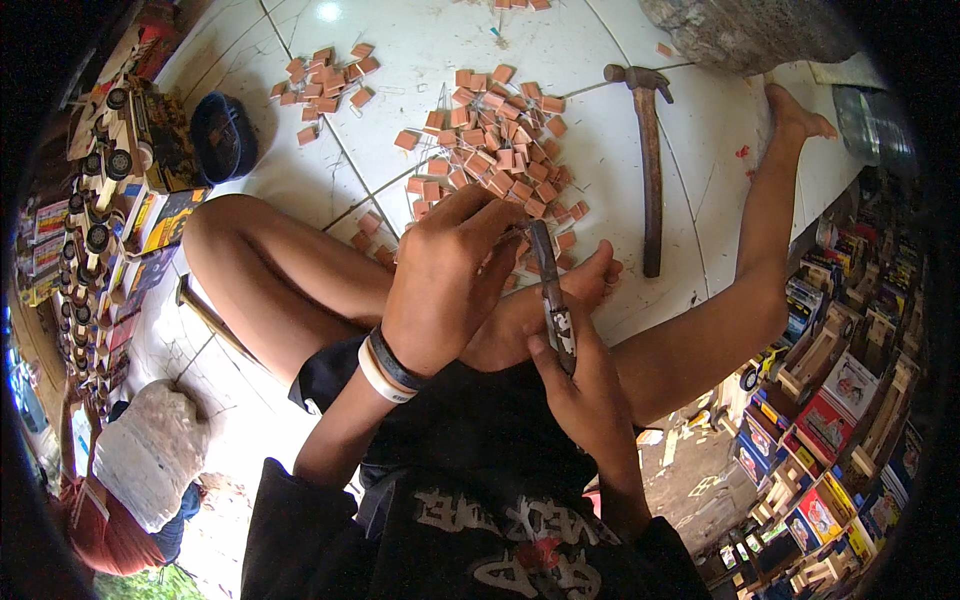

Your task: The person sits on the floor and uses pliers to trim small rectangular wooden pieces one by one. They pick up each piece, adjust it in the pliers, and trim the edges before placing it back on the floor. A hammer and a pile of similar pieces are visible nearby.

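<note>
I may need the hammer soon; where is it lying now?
In the head view the hammer lies on the white tiled floor at upper right, just right of the pile of small orange blocks, beyond both hands.

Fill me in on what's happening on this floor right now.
A person sits on a white tiled floor with legs folded. The right hand holds pliers, tips pointing up toward the left hand, whose fingers pinch something too small to make out at the plier tips. Just beyond the hands lies a pile of small orange-brown blocks, with a smaller cluster further left. A hammer lies untouched to the right. Wooden toy trucks line the left edge.
</note>
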Motion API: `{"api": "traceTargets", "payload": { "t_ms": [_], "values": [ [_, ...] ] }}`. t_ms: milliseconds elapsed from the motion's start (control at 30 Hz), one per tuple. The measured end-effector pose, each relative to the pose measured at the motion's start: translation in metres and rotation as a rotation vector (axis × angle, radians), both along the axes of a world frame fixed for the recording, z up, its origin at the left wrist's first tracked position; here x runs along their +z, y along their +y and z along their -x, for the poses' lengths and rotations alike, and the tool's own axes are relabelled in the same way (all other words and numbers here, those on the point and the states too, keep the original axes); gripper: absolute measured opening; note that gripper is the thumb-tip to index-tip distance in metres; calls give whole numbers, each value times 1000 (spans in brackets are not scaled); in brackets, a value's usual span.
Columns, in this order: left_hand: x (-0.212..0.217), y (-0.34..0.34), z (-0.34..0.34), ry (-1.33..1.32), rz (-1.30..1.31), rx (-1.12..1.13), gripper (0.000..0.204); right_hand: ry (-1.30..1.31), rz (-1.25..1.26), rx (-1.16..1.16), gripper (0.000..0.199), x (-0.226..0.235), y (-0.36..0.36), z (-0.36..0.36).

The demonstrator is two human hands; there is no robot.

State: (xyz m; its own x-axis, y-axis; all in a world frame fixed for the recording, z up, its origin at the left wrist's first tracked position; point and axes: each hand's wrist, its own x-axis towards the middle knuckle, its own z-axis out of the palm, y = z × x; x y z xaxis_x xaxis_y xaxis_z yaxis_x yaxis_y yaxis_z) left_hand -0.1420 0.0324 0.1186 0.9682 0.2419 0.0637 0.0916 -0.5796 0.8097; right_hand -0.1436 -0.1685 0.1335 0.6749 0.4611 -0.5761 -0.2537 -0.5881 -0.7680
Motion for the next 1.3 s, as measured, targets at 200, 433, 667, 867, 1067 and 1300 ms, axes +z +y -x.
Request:
{"api": "traceTargets", "payload": {
  "t_ms": [200,433,667,867,1067,1300],
  "values": [
    [1,1,2,1,-22,-8,23,-2,-22,-2,45,-2,-1,3],
    [3,-2,5,-13,-87,11,20,-32,-35,8,47,-3,0,5],
    [2,-1,4,-22,-86,9,20,39,-4,-11,47,-1,2,5],
    [-10,0,4,-14,203,87,24,538,-134,-151,39,1,-3,-5],
    [-26,-10,3,-201,541,198,18,998,-709,-442,34,0,3,4],
    [-27,-16,11,-293,167,175,33,-357,133,36,43,-13,12,16]
  ]
}}
